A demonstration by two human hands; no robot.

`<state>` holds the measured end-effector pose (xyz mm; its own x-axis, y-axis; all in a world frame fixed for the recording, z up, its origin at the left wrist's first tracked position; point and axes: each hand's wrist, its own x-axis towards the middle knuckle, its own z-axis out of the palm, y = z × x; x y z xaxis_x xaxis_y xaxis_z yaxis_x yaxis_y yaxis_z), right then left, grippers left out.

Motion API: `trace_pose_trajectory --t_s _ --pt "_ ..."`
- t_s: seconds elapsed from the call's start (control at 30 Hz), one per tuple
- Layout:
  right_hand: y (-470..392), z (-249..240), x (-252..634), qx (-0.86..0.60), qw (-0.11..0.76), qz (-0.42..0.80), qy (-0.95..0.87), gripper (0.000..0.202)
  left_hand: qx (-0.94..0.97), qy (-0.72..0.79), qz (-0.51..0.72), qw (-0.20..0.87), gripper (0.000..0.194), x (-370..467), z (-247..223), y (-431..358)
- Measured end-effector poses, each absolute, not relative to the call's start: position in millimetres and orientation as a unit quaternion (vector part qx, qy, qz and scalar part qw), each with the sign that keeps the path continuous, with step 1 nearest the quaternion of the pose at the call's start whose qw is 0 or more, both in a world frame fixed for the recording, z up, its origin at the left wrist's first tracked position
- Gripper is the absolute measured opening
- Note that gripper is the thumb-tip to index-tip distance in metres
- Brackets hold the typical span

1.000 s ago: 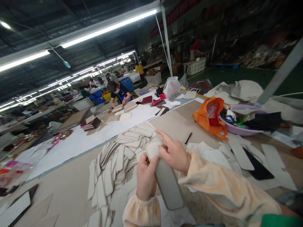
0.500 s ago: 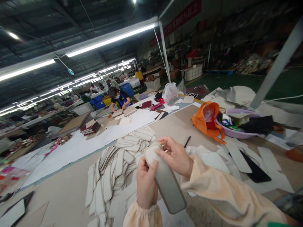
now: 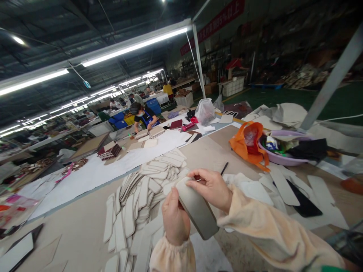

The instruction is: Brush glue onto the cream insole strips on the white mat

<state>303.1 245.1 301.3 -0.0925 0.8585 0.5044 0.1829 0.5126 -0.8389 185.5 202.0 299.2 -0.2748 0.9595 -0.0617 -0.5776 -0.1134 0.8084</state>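
Between my two hands is a long pale grey panel (image 3: 198, 209) with rounded corners and a darker edge, tilted with its lower end towards me. My left hand (image 3: 176, 217) grips its upper left edge, thumb on the face and fingers behind, partly hidden. At the top right corner my right hand (image 3: 211, 187) pinches the edge between thumb and curled fingers. Just left of the panel lies a large heap of similar pale rounded strips (image 3: 144, 192) on the table. Whether the panel has more than one layer I cannot tell.
An orange bag (image 3: 248, 145) and a purple basin (image 3: 283, 160) of mixed items stand at the right. Loose pale pieces and a black panel (image 3: 304, 204) lie nearer. A co-worker (image 3: 146, 117) handles stacked pieces across the table. A metal post (image 3: 331, 79) rises at the right.
The panel has tipped, its lower end rising and looking shorter. My left thumb has moved up and left, towards the panel's upper left edge. My right hand stays at the top corner.
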Motion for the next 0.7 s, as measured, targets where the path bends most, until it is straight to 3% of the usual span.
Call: trace_pose_trajectory --t_s 0.33,0.7 --pt "237.5 296.0 310.9 -0.263 0.546 0.233 -0.761 0.007 0.178 0.369 0.665 0.624 0.025 176.3 295.5 207.4" --pt "239.3 294.9 308.1 -0.382 0.536 0.247 -0.711 0.005 0.256 0.380 0.689 0.562 0.026 183.6 296.2 204.9"
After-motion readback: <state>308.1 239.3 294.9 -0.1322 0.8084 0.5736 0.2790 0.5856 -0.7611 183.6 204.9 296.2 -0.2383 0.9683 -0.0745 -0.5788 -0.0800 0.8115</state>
